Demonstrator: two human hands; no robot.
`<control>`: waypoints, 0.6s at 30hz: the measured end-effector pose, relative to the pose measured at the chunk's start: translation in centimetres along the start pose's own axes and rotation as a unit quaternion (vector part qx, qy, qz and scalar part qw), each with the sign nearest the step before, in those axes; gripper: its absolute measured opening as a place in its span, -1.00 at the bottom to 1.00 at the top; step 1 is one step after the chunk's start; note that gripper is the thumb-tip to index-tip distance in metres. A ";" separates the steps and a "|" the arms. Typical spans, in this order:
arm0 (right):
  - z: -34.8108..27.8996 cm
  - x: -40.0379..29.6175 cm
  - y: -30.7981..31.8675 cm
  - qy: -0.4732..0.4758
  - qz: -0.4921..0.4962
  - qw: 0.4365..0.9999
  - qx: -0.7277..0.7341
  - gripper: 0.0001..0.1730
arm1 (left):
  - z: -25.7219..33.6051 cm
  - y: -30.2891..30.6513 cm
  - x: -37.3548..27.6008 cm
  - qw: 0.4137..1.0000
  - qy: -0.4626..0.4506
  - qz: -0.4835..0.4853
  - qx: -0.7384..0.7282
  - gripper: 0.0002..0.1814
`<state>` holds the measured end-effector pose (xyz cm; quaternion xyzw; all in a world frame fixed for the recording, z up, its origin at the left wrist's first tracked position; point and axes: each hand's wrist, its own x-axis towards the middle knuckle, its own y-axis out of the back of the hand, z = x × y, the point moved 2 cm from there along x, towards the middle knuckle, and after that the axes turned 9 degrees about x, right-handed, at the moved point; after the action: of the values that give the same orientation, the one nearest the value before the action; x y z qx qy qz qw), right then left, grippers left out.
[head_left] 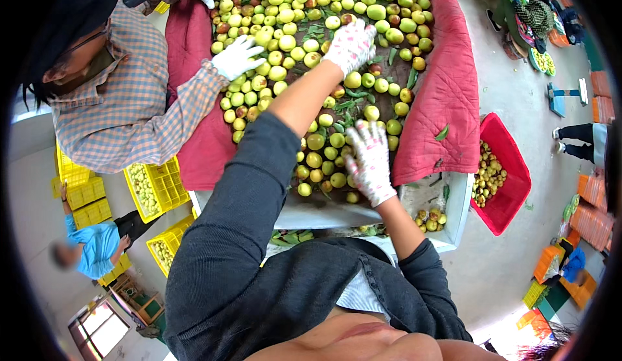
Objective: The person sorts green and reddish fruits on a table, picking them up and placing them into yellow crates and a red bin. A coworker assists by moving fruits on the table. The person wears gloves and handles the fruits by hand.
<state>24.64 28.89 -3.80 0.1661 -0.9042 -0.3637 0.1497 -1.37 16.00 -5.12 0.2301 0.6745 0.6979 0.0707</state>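
Green jujubes, some with brown patches, lie loose over a sorting table, with green leaves scattered among them. My left hand, in a white glove with pink spots, reaches across to the middle of the fruit. Its fingers bend downward, and whatever is under them is hidden. Nearer to me, my right hand wears a matching glove. Its fingers are spread, slightly blurred, over jujubes close to the table's front edge. Dark red quilted cloth drapes the table's right side and also its left.
At the left a co-worker's gloved hands touch the same fruit. A red tub of brownish jujubes stands on the floor at right. Yellow crates stand at left. Several brownish jujubes sit in the white table frame's corner.
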 end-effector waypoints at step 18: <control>-1.9 5.4 -4.3 0.010 -0.154 0.959 -0.237 -0.31 | 0.2 7.4 -31.4 0.966 0.221 0.117 -0.070 -0.60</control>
<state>21.29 22.62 -4.71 0.2666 -0.7539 -0.5848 0.1364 28.02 2.80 -5.04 0.1417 0.5913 0.7802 -0.1467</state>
